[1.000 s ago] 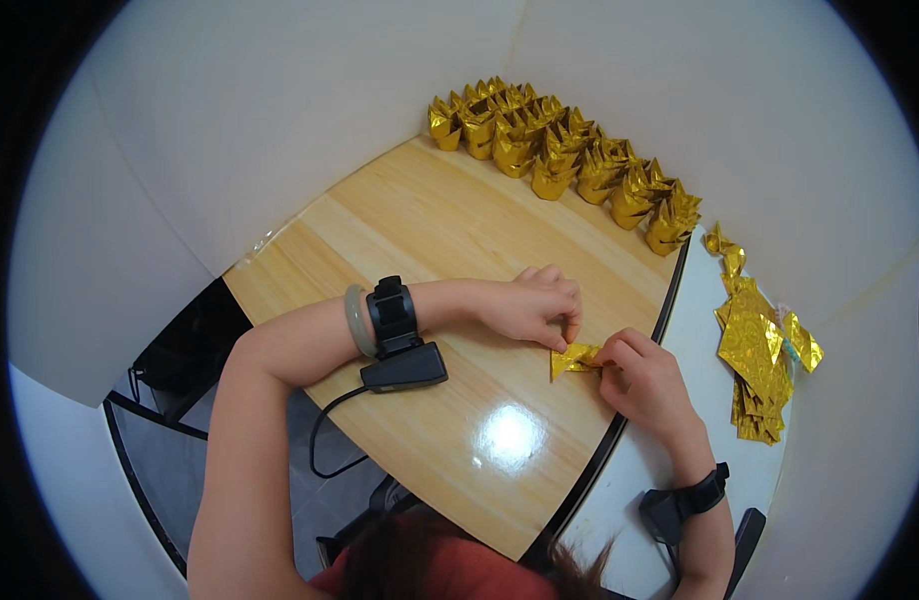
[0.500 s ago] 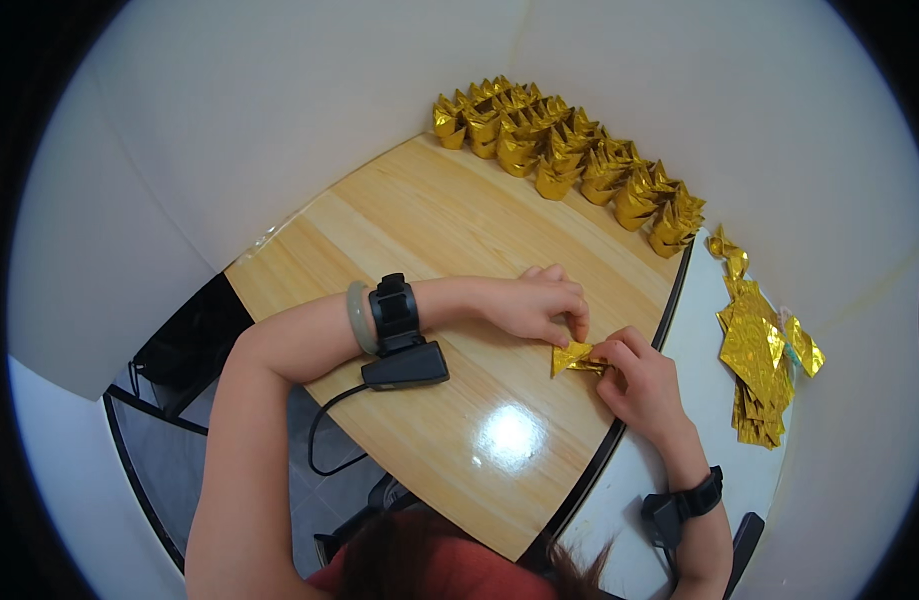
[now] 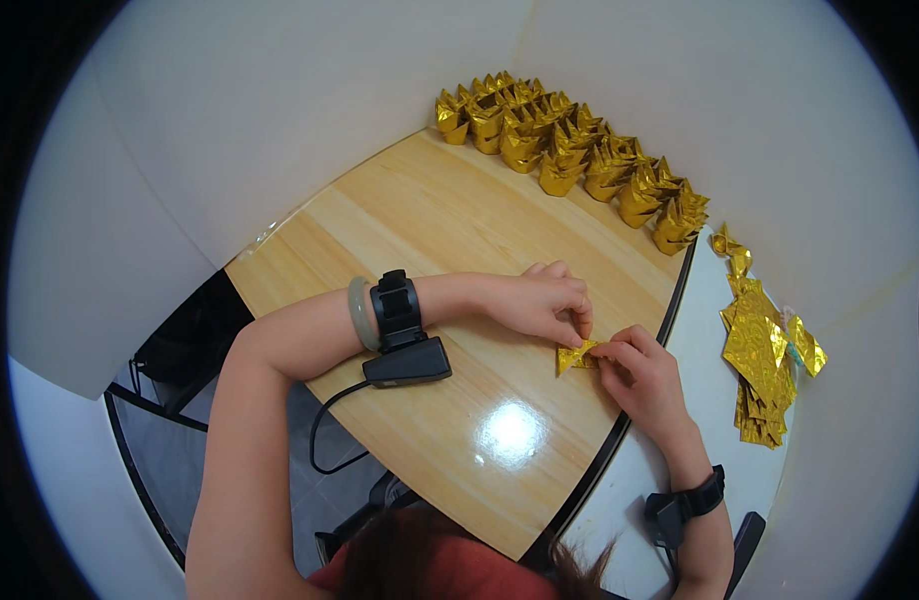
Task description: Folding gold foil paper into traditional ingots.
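Observation:
A small piece of folded gold foil paper (image 3: pixel 576 359) lies on the wooden table near its right edge, with a pointed corner towards the left. My left hand (image 3: pixel 540 306) reaches across from the left, its thumb and forefinger closed on the paper's upper edge. From the right, my right hand (image 3: pixel 648 385) pinches the paper's right end between thumb and fingers. The fingertips partly hide the folds.
Rows of folded gold paper ingots (image 3: pixel 562 172) stand at the table's (image 3: pixel 380 220) far edge. On the white surface (image 3: pixel 670 350) to the right lies a pile of gold foil sheets (image 3: pixel 758 340). White walls (image 3: pixel 280 90) enclose the table. A black cable (image 3: pixel 315 440) hangs from my left wrist device.
The foil piece looks flatter at its right end, where my right fingers press. Both hands stay at nearly the same spot, and the whole view has shifted slightly.

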Motion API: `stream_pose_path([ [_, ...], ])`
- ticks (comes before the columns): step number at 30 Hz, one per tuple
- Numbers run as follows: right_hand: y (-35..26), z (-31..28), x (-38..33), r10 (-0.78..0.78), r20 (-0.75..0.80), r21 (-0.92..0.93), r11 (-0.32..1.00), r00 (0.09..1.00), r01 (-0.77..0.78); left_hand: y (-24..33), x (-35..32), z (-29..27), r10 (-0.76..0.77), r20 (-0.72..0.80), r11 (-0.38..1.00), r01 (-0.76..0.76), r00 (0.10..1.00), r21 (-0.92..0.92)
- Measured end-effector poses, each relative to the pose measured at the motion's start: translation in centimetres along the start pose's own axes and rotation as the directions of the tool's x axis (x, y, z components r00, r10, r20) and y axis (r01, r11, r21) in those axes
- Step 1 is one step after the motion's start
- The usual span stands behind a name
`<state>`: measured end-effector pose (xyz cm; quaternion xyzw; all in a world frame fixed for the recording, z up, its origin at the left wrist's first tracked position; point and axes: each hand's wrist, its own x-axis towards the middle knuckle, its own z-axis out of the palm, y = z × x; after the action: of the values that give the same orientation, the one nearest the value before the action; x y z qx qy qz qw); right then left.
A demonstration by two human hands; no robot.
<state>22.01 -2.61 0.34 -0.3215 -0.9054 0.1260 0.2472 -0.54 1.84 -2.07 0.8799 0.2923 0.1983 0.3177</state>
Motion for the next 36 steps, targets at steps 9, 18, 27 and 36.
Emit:
stream_pose_path([
  [9,-0.7,0.9,0.8,0.328,-0.153,0.356,0.898,0.932,-0.258,-0.1,0.1,0.1,-0.015,-0.114,0.998,0.008,0.993,-0.063],
  [18,0.3,0.1,0.1,0.505,0.032,0.623,0.664,0.862,-0.412,2.6,0.5,0.1,-0.127,-0.157,0.809,0.011,0.979,-0.587],
  [27,-0.7,0.0,0.5,0.567,-0.054,0.553,0.703,0.822,-0.448,4.1,0.4,1.0,-0.11,-0.464,0.954,-0.037,0.879,-0.297],
  [36,-0.7,0.3,0.4,0.51,-0.169,0.463,0.797,0.844,-0.389,4.2,0.3,0.9,-0.105,-0.428,0.974,0.006,0.898,-0.228],
])
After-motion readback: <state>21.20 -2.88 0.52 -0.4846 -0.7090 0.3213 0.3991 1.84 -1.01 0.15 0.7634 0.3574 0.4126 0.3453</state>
